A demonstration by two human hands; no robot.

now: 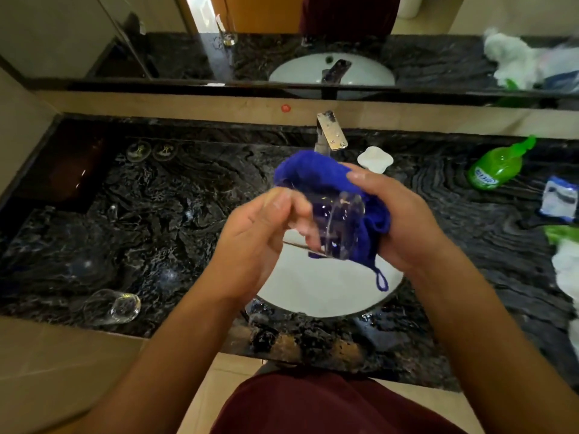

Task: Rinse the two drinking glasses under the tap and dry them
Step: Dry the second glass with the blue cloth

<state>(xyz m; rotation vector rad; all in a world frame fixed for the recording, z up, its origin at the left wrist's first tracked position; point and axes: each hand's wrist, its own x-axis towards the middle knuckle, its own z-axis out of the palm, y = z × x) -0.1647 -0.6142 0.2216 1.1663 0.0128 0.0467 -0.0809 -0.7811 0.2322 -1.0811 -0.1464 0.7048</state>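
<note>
**Head view: both hands on a glass and a blue cloth above the basin**

Head camera looks down on two bare forearms that reach forward and meet over the white sink [313, 296], which is set into the dark veined worktop [175, 214]. The left hand [263, 233] is turned palm inward with its fingers curled, thumb up near the top, gripping the near side of a clear drinking glass [340, 227]. The glass is tilted on its side, held in the air above the basin, touching nothing but the hands and the cloth. The right hand [394, 220] comes in from the other side, palm toward the glass, closed around a blue cloth [316, 177] that is bunched against the glass and spills above it; its thumb lies across the top of the cloth. A small loop of the cloth hangs down below the right wrist, over the sink.

A second clear glass [111, 306] lies on its side near the front edge of the worktop, well to the left of the sink and apart from both hands. The chrome tap [330, 134] stands at the back edge behind the cloth, with a white soap dish [375, 158] just to its right. A green bottle [498, 167] lies toward the right end of the worktop.
</note>
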